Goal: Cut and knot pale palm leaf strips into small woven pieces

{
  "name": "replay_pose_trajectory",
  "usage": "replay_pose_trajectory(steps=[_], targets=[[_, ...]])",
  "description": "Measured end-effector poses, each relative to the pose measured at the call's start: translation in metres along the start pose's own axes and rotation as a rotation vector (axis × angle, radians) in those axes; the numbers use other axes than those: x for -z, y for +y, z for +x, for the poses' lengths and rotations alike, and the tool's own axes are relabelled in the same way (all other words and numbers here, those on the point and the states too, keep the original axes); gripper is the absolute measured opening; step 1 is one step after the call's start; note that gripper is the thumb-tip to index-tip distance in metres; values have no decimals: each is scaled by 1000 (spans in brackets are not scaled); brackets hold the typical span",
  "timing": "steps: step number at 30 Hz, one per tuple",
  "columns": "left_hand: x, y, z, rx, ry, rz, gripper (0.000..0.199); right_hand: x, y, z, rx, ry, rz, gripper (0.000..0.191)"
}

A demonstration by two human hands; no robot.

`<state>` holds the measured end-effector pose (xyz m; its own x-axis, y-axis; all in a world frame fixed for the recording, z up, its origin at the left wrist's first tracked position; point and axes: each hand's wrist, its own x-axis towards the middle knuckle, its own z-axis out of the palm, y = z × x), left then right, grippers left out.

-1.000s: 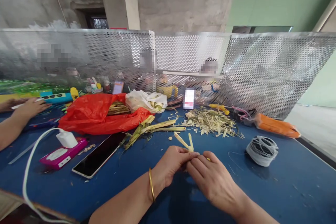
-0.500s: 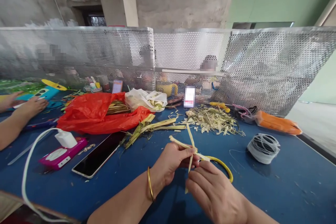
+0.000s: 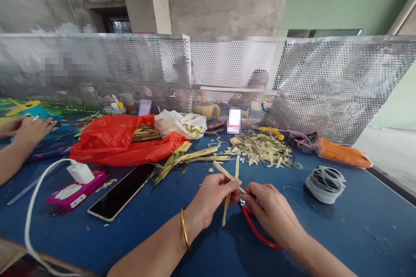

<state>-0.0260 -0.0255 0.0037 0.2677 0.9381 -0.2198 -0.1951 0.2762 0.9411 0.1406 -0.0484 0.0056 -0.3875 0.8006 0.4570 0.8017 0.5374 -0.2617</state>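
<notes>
My left hand (image 3: 217,192), with a gold bangle at the wrist, pinches pale yellow-green plant strips (image 3: 225,213) where they cross. One strip stands nearly upright; another slants up to the left. On the other side, my right hand (image 3: 271,207) has its fingers closed on the right end of the slanted strip, close to the left fingertips. Below the right hand shows a red-handled cutting tool (image 3: 260,234) with a metal head; its tip is partly hidden, and I cannot tell whether a hand supports it. More plant strips (image 3: 191,156) lie beyond my left hand.
A pile of shavings (image 3: 263,149) lies ahead, a spool of clear line (image 3: 325,185) to the right. Leftward are a phone (image 3: 121,192), a magenta power strip (image 3: 76,190) and a red plastic bag (image 3: 107,140). A co-worker's hand (image 3: 34,132) is at far left; a perforated metal screen (image 3: 227,60) stands behind.
My right hand has turned and risen, its fingers now on the strip's end. The upright strip leans the other way. A red handle shows where a yellow one showed before.
</notes>
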Motion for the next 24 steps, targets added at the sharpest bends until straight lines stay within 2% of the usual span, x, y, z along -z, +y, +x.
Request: replay_pose_trajectory(steps=[4, 7, 11, 12, 13, 16, 18, 19, 21, 24], targets=[[-1, -3, 3, -60, 44, 103, 31, -2, -5, -1, 21, -35, 90, 35], [-3, -1, 4, -72, 76, 87, 27, 7, -6, 0, -2, -63, 184, 37], [-3, 1, 2, -65, 49, 110, 28, 21, -1, 4, 2, -180, 258, 38], [-3, 2, 2, -71, 38, 128, 30, 24, 0, 4, -5, -177, 253, 36], [-3, 2, 0, -78, 20, 145, 31, 26, 1, 5, -20, -134, 231, 32], [-4, 1, -4, -63, -123, 200, 34, 28, 4, 5, -80, 139, 71, 20], [-6, 0, -8, -18, -240, 232, 35, 25, 4, 5, -92, 201, 11, 20], [-7, -1, -10, 2, -277, 239, 35, 22, 4, 5, -103, 161, 40, 19], [-10, -3, -11, 24, -308, 242, 35, 17, 3, 6, -188, 4, 211, 22], [-13, -7, -11, 33, -323, 257, 34, 9, 2, 8, -424, -177, 566, 25]])
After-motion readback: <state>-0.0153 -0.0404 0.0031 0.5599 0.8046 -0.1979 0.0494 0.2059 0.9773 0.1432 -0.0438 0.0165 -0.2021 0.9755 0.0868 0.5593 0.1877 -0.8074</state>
